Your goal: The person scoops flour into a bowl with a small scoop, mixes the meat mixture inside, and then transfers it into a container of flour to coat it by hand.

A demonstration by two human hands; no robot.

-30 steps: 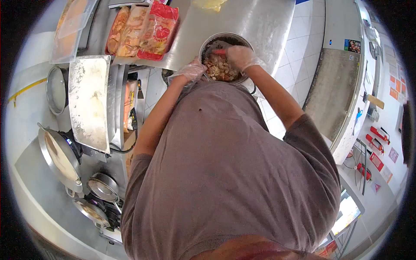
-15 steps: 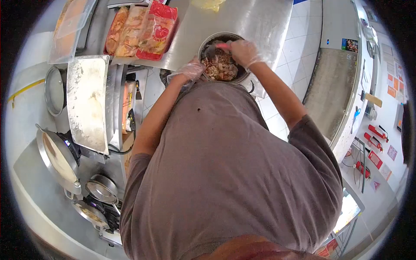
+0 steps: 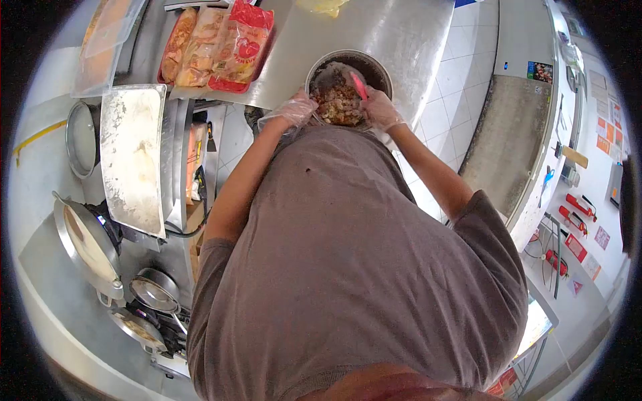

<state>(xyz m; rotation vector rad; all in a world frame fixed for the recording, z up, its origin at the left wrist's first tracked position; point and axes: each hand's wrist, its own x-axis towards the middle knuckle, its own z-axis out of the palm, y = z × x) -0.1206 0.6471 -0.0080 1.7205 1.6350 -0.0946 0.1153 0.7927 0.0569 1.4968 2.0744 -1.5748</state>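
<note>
A round metal pot stands at the near edge of the steel counter, right against my body. Inside it lies a chunky brown and reddish food mixture, heaped toward the near side. My left hand, in a clear plastic glove, grips the pot's left rim. Also gloved, my right hand is at the right side of the pot, closed around a pink-handled utensil. Its handle tilts up over the food; the working end is hard to make out.
Packs of meat in plastic sit on the steel counter to the left. A metal tray and several pans, one a large wok, are at lower left. A long worktop runs along the right, beyond the tiled floor.
My right hand has moved down and nearer to me, from over the pot's far right to its near right side. The pink handle now points away from me. My left hand keeps its place.
</note>
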